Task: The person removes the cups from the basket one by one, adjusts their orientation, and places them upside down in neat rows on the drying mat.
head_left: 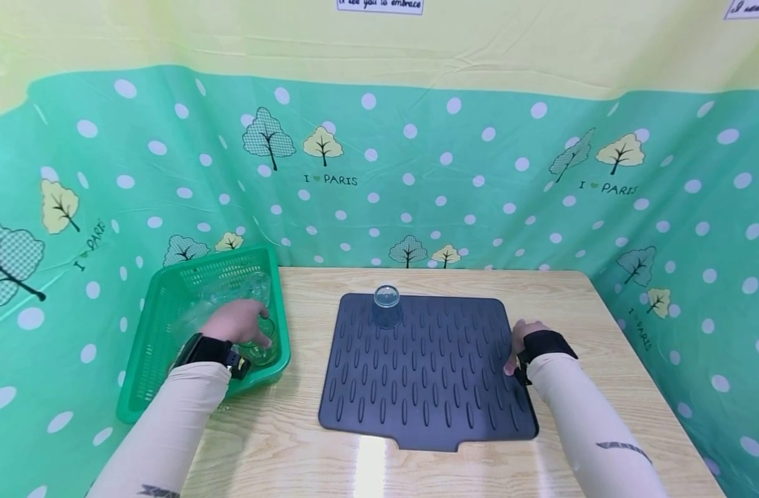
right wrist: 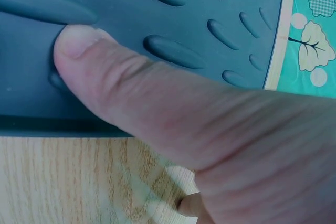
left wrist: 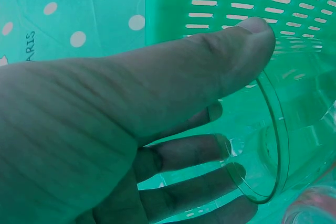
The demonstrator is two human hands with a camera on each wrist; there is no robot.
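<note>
A green backdrop (head_left: 416, 173) printed with white dots and trees walls in the scene on three sides, and its upper yellow band runs out of the top of the head view. In front of it lies the pale wood-grain worktop (head_left: 329, 456), its near edge cut off by the frame.

A dark grey ribbed mat (head_left: 425, 373) lies flat in the middle of the worktop. To the left of it, with its left side over the worktop's edge, stands a green slotted basket (head_left: 149, 360). What lies in it is hard to sort out: several clear glasses overlap, and only faint rims and glints tell them apart from the green walls behind.

The left hand (head_left: 236, 321) is down inside the basket and grasps a clear glass (left wrist: 262, 145). In the left wrist view the thumb lies along the outside of the glass near its rim, while the fingers (left wrist: 189, 153) show through the clear wall. The glass is colourless and smooth-walled with a thin round rim, and takes its green tint from the basket. In the head view the hand covers most of it.

The right hand (head_left: 528, 339) rests at the mat's right edge. The right wrist view shows its thumb pressed flat on the mat's border; the fingers are nearly all hidden beneath the hand.

A small bluish clear cup (head_left: 387, 306) stands upside down near the mat's far edge, apart from both hands.
</note>
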